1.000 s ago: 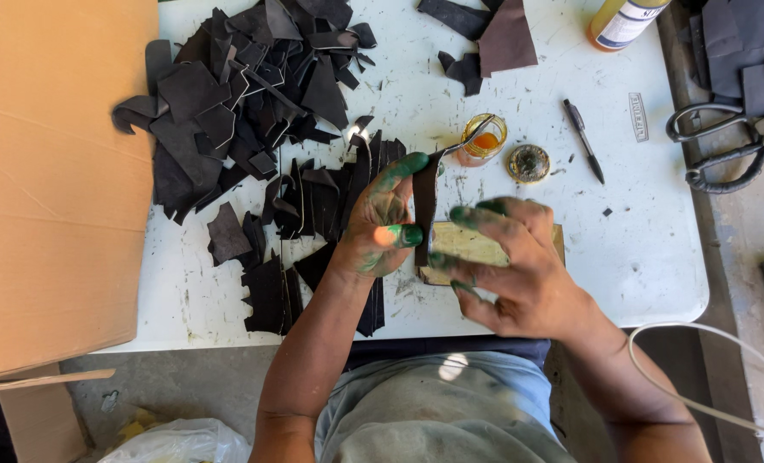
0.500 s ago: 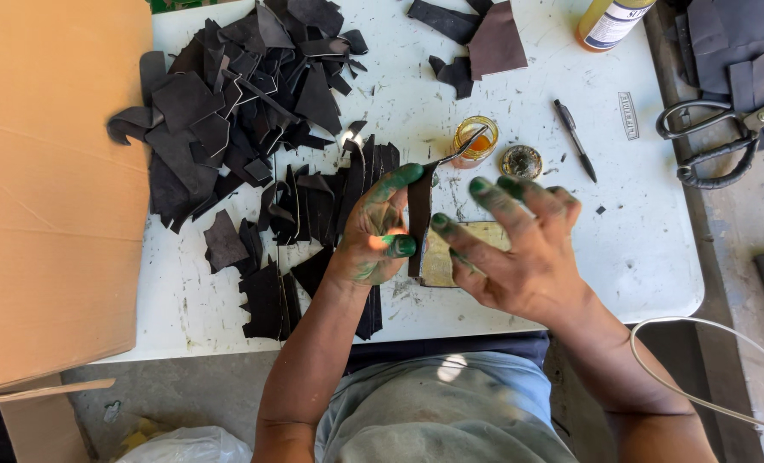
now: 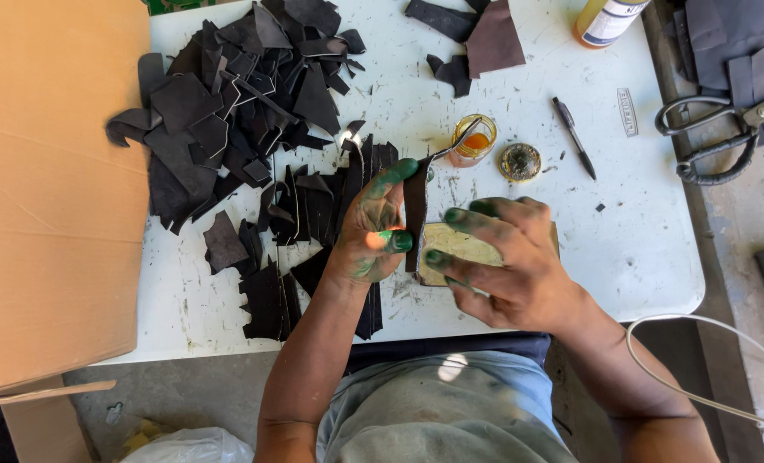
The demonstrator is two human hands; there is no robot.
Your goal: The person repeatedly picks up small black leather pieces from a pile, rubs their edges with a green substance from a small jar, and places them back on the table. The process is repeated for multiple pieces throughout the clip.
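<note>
My left hand (image 3: 373,225), its fingers stained green, holds a narrow dark leather strip (image 3: 415,214) upright at the middle of the white table (image 3: 639,257). My right hand (image 3: 510,261), also green at the fingertips, rests with spread fingers on a pale block (image 3: 455,246) lying on the table just right of the strip. A small jar of orange glue (image 3: 473,141) with a thin applicator leaning in it stands just beyond the strip.
A heap of dark leather scraps (image 3: 227,111) covers the table's left half. A cardboard sheet (image 3: 47,189) lies at far left. A round lid (image 3: 520,161), a pen (image 3: 574,137), a bottle (image 3: 606,19) and large shears (image 3: 725,137) lie to the right.
My right hand has spread its fingers and flattened over the pale block, which it gripped a second ago. My left hand keeps the strip in the same spot.
</note>
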